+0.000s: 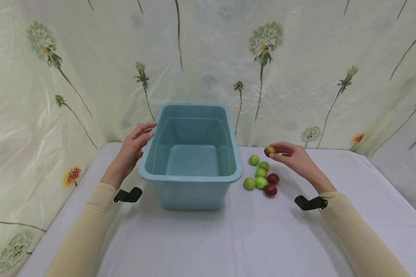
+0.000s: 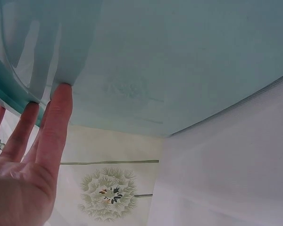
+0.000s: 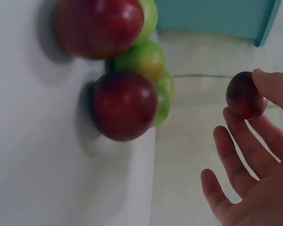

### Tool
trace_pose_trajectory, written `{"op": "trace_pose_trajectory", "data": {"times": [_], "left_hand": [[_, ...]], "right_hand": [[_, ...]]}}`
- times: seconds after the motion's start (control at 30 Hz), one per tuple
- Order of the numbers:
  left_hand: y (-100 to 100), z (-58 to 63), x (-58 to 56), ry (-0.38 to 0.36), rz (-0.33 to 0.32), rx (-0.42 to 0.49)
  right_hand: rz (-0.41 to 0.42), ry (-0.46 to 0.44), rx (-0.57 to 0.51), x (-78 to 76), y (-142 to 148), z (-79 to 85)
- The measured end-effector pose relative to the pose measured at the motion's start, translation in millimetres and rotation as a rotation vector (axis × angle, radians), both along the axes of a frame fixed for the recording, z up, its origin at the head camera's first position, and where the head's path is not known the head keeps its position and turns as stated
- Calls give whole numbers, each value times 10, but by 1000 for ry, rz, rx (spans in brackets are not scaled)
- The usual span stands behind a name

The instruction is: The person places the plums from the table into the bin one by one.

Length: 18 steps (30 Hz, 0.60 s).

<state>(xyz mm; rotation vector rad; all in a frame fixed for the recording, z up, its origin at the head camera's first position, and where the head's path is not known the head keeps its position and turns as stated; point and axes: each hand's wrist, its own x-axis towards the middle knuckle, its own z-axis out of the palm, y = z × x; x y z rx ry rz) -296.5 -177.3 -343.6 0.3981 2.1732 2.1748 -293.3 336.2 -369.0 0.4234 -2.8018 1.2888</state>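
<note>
My right hand (image 1: 294,156) pinches a dark red plum (image 3: 245,95) between thumb and fingertips, raised above the back of the table. The other fingers spread loosely. Just left of and below it lie two more dark red plums (image 1: 273,178) and several small round green fruits (image 1: 261,182), bunched together on the cloth. My left hand (image 1: 132,148) is at the left side of a blue plastic tub (image 1: 190,192). In the left wrist view its fingers (image 2: 54,136) are extended, fingertips right at the tub's outer wall near the rim. Nothing shows inside the tub.
A white cloth (image 1: 194,246) covers the table. Behind and to the sides hangs a pale sheet (image 1: 208,50) printed with dandelions. The tub stands left of the fruits, its rim near them. Black wrist cameras (image 1: 311,202) sit on both sleeves.
</note>
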Motion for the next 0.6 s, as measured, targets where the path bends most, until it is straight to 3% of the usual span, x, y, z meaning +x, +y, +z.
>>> {"op": "trace_pose_trajectory", "data": {"times": [0.33,0.6], "left_hand": [[7,7,-2,6,2,-1],[11,3,0,8,10,-5]], "right_hand": [[-45,0,-99,10,-187,108],[-31,22,-150,31,-334,208]]}}
